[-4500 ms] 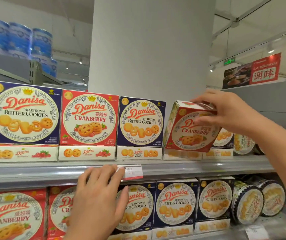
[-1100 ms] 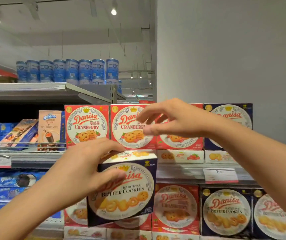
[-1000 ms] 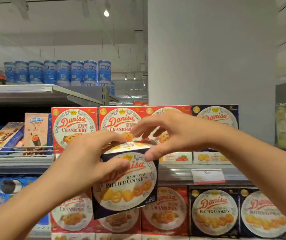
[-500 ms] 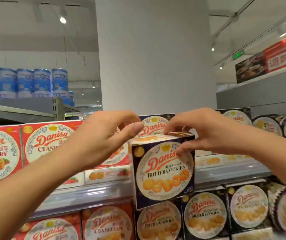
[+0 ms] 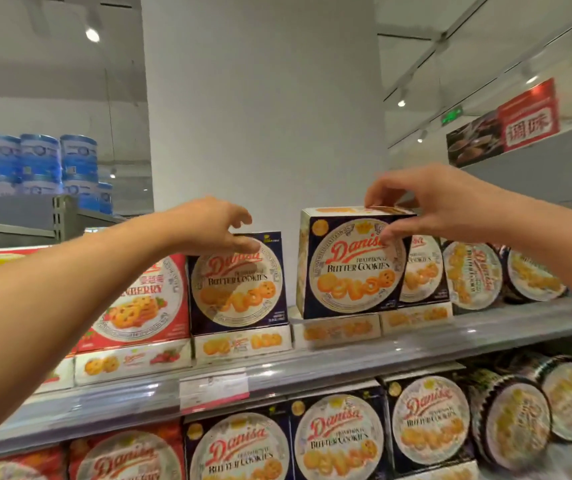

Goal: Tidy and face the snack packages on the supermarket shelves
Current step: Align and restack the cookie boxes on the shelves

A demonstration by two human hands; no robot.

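Standing in a row along the upper shelf, the upright cookie boxes rest on flat white boxes laid beneath them, which looks meant to lift each printed face above the shelf lip so shoppers can read it. At the far left the red Danisa Cranberry box is partly hidden behind the left forearm. Next comes a blue Danisa Butter Cookies box, squarely faced, and the left hand hovers at its top edge with fingers loosely spread and nothing held; whether the thumb touches the box I cannot tell. My guess is that this hand is ready to steady the neighbour while the gap beside it is filled. In that gap is the box being placed, another blue Butter Cookies carton, set on its white base box and turned slightly so its left side panel shows. The right hand pinches its top right corner, fingers on the lid and thumb on the front face, a grip that suits twisting it square and nudging it back in line. Behind it another blue box peeks out, then round cookie tins fill the right end. A price tag hangs on the rail, and more Danisa boxes line the lower shelf. The step seems nearly done, needing only a small turn.
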